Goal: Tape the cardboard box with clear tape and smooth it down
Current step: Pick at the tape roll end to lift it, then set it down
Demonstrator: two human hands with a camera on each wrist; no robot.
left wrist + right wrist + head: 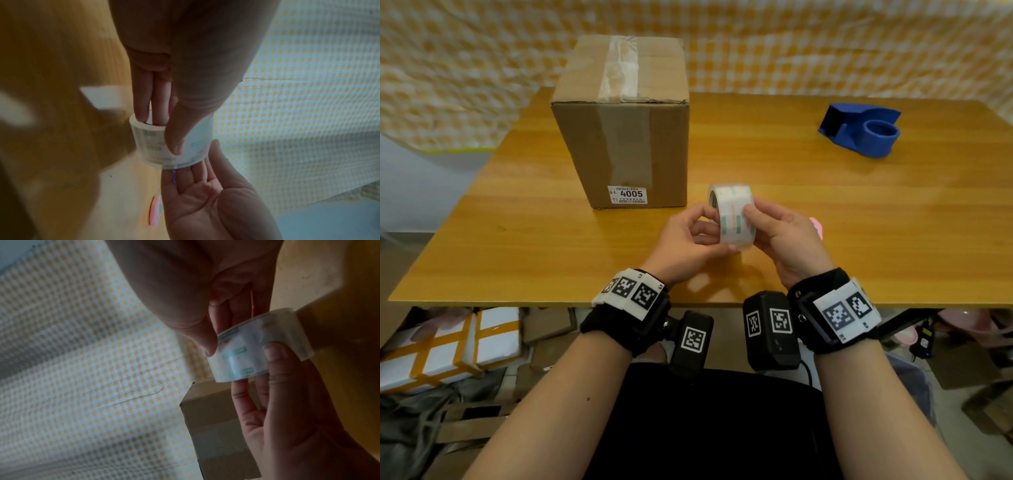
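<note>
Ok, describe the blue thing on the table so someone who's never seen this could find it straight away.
Start at the wooden table and look to its far right, well away from the cardboard box on the far left. There sits the blue tape dispenser, alone and untouched. It is the only blue item, with an empty round hub.

blue tape dispenser [861, 128] sits near the desk's [825, 205] far right corner; checkered yellow cloth [825, 48] behind; white boxes [448, 349] underneath

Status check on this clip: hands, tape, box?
Both hands, left hand and right hand, grip tape roll. Cardboard box apart, untouched. Nothing in the way.
</note>
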